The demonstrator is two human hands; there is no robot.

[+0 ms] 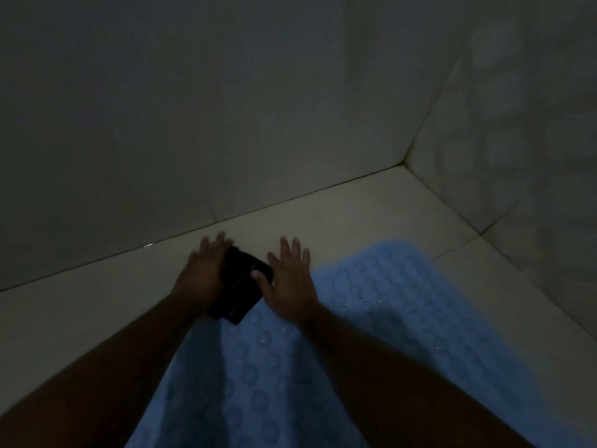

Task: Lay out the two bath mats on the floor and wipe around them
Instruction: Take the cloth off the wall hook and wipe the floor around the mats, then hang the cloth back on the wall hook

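Note:
A light blue bath mat (371,318) with round bumps lies flat on the pale tiled floor and runs from the bottom edge toward the far right corner. A black cloth (240,287) sits at the mat's far left corner, partly on the floor. My left hand (202,274) presses down on the cloth's left side, fingers spread toward the wall. My right hand (289,279) lies flat on the mat's far edge, fingers apart, its thumb touching the cloth. Only one mat is in view.
The room is dim. A tiled wall (226,108) rises just beyond my hands, and a second wall (517,156) closes the corner at the right. Bare floor tile (80,318) shows left of the mat, with a narrow strip (371,202) along the far wall.

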